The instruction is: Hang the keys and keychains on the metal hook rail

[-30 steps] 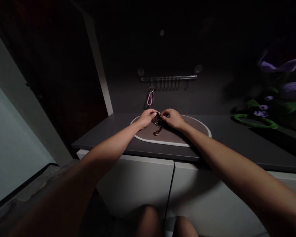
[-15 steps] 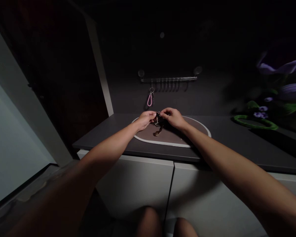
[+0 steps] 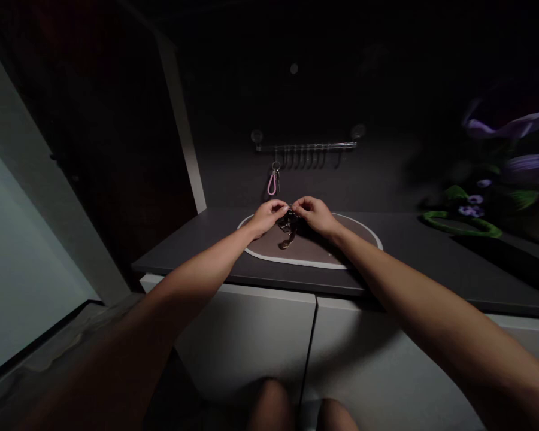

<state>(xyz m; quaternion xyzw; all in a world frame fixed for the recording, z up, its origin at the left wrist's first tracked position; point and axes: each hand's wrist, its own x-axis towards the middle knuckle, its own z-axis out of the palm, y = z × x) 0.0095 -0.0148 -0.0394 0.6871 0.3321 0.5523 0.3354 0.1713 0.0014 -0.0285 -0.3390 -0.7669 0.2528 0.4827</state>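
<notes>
My left hand [image 3: 266,218] is closed in a pinch, thumb against forefinger, above the oval mat [image 3: 314,252]. Facing it, my right hand [image 3: 315,214] pinches from the other side, the fingertips of both hands nearly meeting. Between them is the top of a bunch of keys [image 3: 290,222], dark and shiny, apparently at its ring; the fingers and dim light hide the exact part. From the bunch a curled brown-gold piece [image 3: 288,240] reaches down onto the mat.
On the back wall, a clear rail [image 3: 308,146] carries several hooks. A pink loop keychain [image 3: 272,182] with a key hangs from it. Purple flowers with a green ring-shaped base [image 3: 460,224] stand at the right of the dark counter [image 3: 170,242]. White cabinet doors [image 3: 251,335] lie below.
My fingertips have shifted slightly at the top of the bunch, with the left hand a little more to the right. The keys stay between my hands.
</notes>
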